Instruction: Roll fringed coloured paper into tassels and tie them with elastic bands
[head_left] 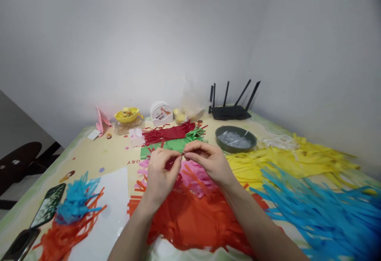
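Fingertips meet over the middle of the table, where my left hand and my right hand are both closed in a pinch. Between them is a thin dark red paper strip, largely covered by the fingers. Beneath the hands lie pink fringed paper and a large orange-red fringed sheet. Just beyond them are green paper and a dark red fringed bundle. Whether the pinched strip joins another piece of paper, I cannot tell.
Yellow fringe and blue fringe spread at right. A dark bowl and a black router stand behind. At left are a blue tassel, orange strips, a phone and a white sheet.
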